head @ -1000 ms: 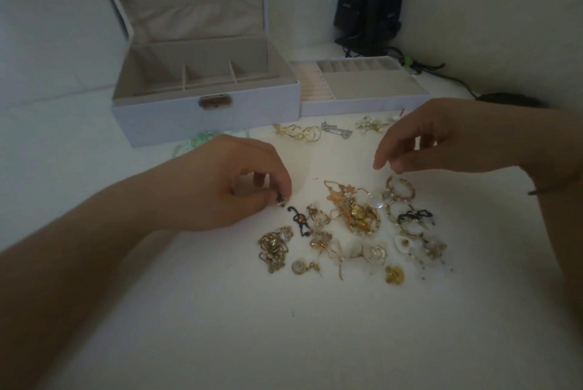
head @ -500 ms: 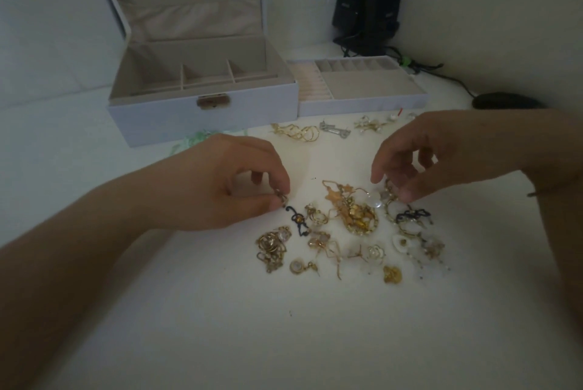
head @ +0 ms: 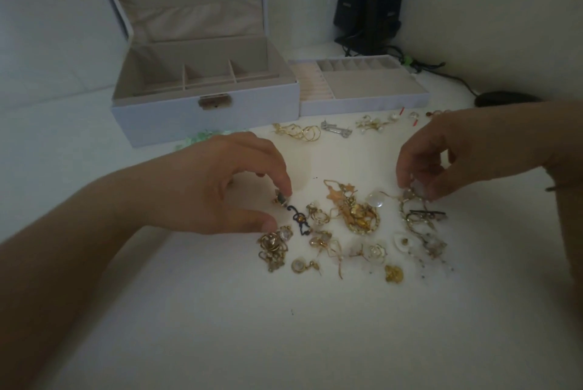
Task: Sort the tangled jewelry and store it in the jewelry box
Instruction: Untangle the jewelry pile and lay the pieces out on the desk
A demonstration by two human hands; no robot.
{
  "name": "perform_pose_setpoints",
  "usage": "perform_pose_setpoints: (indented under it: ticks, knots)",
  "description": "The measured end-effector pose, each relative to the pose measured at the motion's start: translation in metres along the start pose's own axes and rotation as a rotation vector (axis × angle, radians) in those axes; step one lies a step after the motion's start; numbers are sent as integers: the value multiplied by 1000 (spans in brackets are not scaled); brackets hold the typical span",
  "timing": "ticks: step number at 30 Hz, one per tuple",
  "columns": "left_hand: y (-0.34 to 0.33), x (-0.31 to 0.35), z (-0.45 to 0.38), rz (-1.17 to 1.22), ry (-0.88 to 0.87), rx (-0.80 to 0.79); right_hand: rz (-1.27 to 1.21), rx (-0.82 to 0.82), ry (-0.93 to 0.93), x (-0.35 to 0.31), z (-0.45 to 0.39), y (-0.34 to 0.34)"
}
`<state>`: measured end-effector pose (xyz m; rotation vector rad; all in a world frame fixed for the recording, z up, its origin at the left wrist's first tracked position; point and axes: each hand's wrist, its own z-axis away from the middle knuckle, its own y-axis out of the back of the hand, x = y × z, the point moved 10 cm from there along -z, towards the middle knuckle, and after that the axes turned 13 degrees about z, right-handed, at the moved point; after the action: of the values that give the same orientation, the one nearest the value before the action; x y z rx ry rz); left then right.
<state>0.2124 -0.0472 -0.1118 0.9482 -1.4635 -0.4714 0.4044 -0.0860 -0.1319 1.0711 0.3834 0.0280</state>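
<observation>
On the white counter (head: 189,310) I see the jewelry pile (head: 353,232) spread between my two hands. My left hand (head: 220,187) pinches a small dark earring (head: 280,199) at the pile's left edge. My right hand (head: 457,156) pinches a pale piece (head: 413,193) at the pile's upper right. Behind them the jewelry box (head: 205,118) stands with its lid up, its tray (head: 362,87) just beside it.

The jewelry (head: 356,216) is mostly shiny gold-coloured metal, with a few clear glassy beads (head: 376,199) and one dark matt piece (head: 296,219). The jewelry box (head: 205,118) has a smooth pale outside, a soft cloth-like beige lining and a metal clasp (head: 215,101). The surface (head: 284,326) is matt white.
</observation>
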Motion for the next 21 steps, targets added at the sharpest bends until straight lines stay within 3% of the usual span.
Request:
perform_pose_setpoints:
  ticks: [8,11,17,21]
  knots:
    - [-6,1,2,-39,24,-60,78,-5,-141,28,-1,0]
    - [-3,-7,5,21,120,-79,70,13,-109,23,0,3]
    - [6,-3,10,-17,43,-64,16,31,-67,16,2,6]
    - [10,-10,12,20,98,-59,17,55,-65,17,3,8]
